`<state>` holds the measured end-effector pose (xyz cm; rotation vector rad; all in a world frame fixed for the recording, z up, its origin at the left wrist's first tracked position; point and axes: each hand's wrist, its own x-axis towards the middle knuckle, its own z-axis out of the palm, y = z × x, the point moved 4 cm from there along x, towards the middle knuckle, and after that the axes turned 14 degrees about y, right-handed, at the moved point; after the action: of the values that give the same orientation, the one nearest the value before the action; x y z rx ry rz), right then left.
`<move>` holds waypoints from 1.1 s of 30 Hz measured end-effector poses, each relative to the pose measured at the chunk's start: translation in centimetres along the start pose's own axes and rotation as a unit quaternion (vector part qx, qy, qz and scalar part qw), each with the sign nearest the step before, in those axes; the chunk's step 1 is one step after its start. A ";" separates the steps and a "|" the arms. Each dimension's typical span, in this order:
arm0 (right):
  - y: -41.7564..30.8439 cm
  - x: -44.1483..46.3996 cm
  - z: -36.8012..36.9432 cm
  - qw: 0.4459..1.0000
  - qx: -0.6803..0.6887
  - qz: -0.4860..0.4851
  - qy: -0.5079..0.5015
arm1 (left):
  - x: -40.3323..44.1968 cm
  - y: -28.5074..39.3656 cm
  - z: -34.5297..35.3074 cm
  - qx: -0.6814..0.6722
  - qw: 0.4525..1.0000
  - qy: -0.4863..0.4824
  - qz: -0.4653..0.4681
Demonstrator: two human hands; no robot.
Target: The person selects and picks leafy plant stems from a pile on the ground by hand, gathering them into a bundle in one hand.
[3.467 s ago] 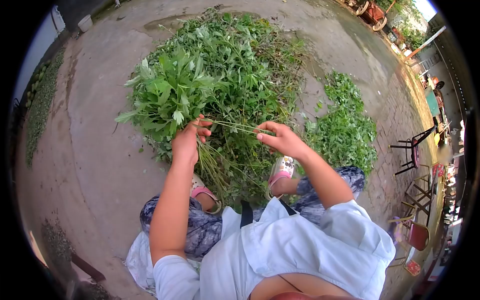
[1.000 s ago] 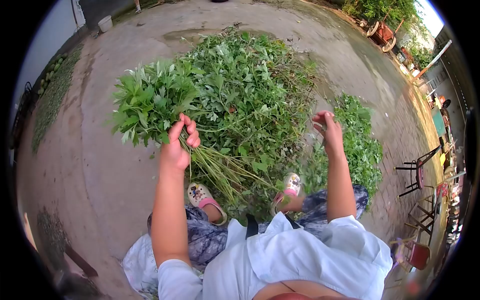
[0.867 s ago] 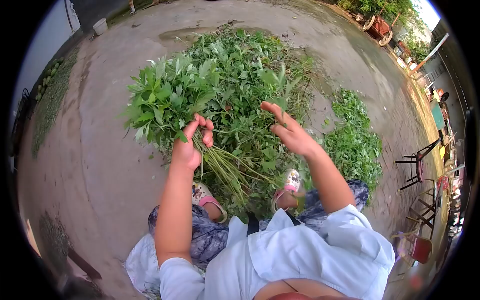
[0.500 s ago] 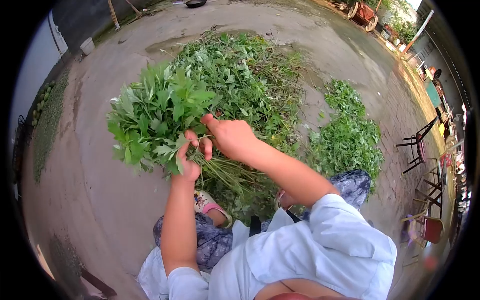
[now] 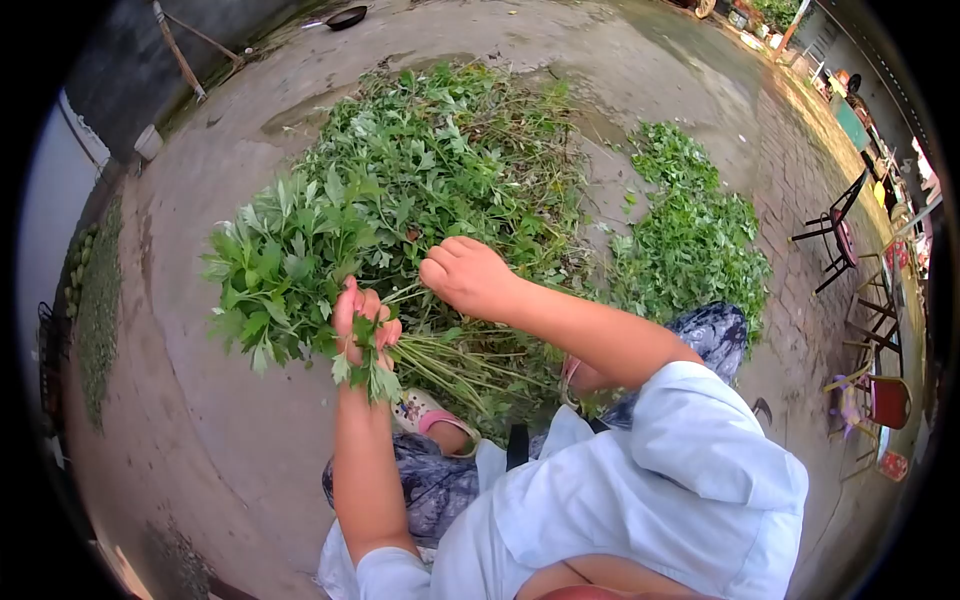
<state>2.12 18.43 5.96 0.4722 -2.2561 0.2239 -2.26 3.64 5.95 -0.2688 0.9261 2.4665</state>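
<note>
A leafy green bunch is held by its stems in my left hand, with the leaves up and to the left and long stems trailing to the lower right. One small leafy sprig hangs over that wrist. Just right of the bunch, my right hand is closed, its fingers bent round a thin stem that runs toward my left hand. Both hands are over the near side of a large heap of cut green plants.
A smaller pile of leaves lies on the ground to the right. My patterned shoe is below the stems. Chairs stand at the far right, a white bucket at the upper left, and a dark pan at the top.
Over the last second my right hand has come from the right to beside the bunch and closed on a stem. A sprig now hangs over my left wrist. The view has turned somewhat.
</note>
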 end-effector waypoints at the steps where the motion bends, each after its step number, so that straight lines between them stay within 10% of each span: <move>1: 1.6 -1.0 -0.2 1.000 -0.025 -0.013 0.004 | -0.3 0.8 0.1 0.024 0.999 0.039 0.019; 18: 14.1 -9.4 -8.3 0.987 -0.107 0.079 -0.086 | -0.6 0.4 0.1 0.081 0.991 0.087 -0.057; 23: 23.2 -15.9 -14.2 0.860 -0.322 0.392 -0.051 | -0.2 6.7 -4.1 -0.040 0.998 0.024 0.049; 27: 23.2 -15.1 -16.2 0.684 0.193 0.657 0.252 | 0.4 4.6 -3.6 -0.045 0.998 -0.004 -0.051; 33: 16.2 -7.4 -14.0 0.635 0.426 0.619 0.178 | 0.9 2.4 -2.0 0.015 0.996 0.007 -0.088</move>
<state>9.67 39.51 9.57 -0.7464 -1.5372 1.9268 -4.28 1.14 5.51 -0.3437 0.9045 2.2910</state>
